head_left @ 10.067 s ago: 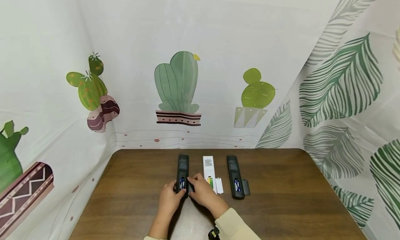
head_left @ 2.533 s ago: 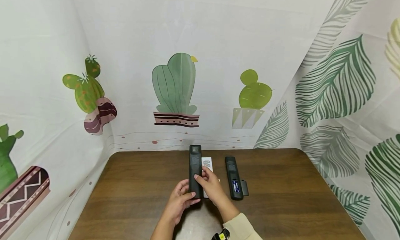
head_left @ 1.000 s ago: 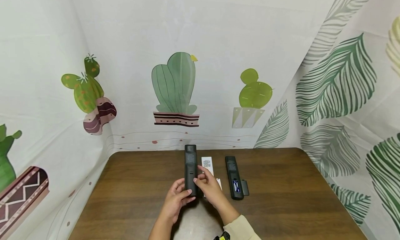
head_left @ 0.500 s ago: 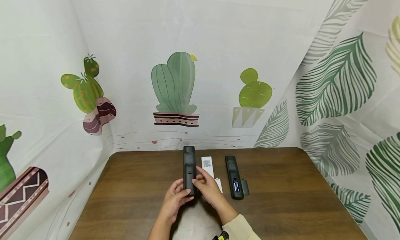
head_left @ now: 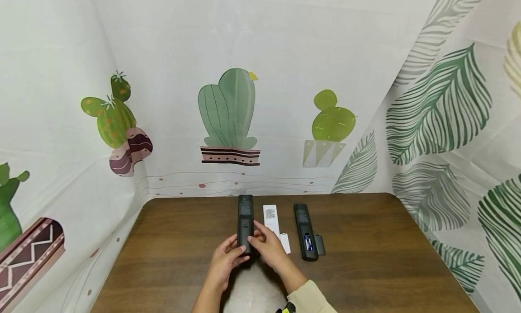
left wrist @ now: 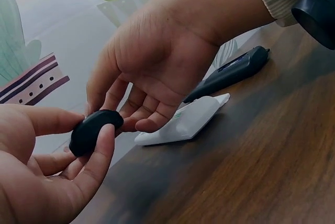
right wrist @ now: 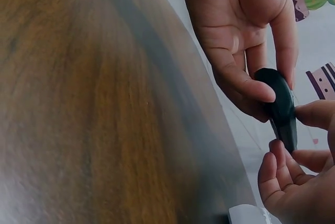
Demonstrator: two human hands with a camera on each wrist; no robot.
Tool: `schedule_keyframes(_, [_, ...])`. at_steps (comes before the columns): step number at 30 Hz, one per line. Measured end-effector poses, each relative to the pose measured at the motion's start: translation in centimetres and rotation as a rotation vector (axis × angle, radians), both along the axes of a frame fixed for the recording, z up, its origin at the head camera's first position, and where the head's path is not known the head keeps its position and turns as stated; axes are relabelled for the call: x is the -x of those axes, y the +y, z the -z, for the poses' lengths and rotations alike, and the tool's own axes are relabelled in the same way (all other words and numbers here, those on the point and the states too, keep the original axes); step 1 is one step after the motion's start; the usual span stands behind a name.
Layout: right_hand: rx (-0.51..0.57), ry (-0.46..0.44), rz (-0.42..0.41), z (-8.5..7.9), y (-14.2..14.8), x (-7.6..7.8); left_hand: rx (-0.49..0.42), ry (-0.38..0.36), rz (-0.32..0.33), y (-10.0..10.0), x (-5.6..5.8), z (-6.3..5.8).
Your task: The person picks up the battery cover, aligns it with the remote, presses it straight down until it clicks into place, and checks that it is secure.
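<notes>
My two hands hold a black remote control (head_left: 245, 213) above the table, its back face up and its battery cover closed. The left hand (head_left: 223, 261) grips the lower end, thumb on the back and fingers around the left side. With thumb and fingers, the right hand (head_left: 273, 250) pinches the remote's right edge. In the left wrist view the remote's rounded end (left wrist: 94, 132) shows between thumb and fingers. Just right of the hands lies a white remote (head_left: 270, 217), its lower part hidden behind the right hand, with a white battery cover (head_left: 285, 244) beside it.
Farther right, another black remote (head_left: 303, 222) lies back up, blue batteries (head_left: 309, 243) showing in its open compartment. Its dark cover (head_left: 320, 245) lies against its right side. The brown wooden table (head_left: 374, 254) meets a patterned cloth (head_left: 281, 123) at its back edge.
Ten seconds ago the held remote lay on the table with its battery compartment open; now it is raised and covered. Over the last second both hands have lowered it slightly and shifted left.
</notes>
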State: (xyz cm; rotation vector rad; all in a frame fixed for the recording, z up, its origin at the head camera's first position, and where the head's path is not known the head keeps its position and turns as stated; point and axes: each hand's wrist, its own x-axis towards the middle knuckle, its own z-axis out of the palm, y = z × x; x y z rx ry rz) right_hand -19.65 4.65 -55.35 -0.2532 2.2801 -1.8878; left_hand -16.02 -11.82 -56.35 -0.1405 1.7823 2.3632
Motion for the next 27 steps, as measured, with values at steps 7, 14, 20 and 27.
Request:
schedule_keyframes(7, [0.018,0.005,-0.007,0.2,-0.3,-0.3,0.037,-0.003,-0.017,-0.5,0.0,0.3])
schedule_keyframes(14, [0.025,0.005,-0.014,0.9,-0.6,-0.2,0.078,-0.023,-0.038,-0.8,0.0,0.2])
schedule_keyframes(20, [0.016,0.010,-0.027,1.3,-0.8,-0.2,0.096,-0.029,-0.045,-0.9,0.0,0.1])
schedule_keyframes(27, [-0.004,0.006,-0.032,1.3,-0.9,-0.2,0.112,-0.036,-0.047,-1.1,0.0,0.0])
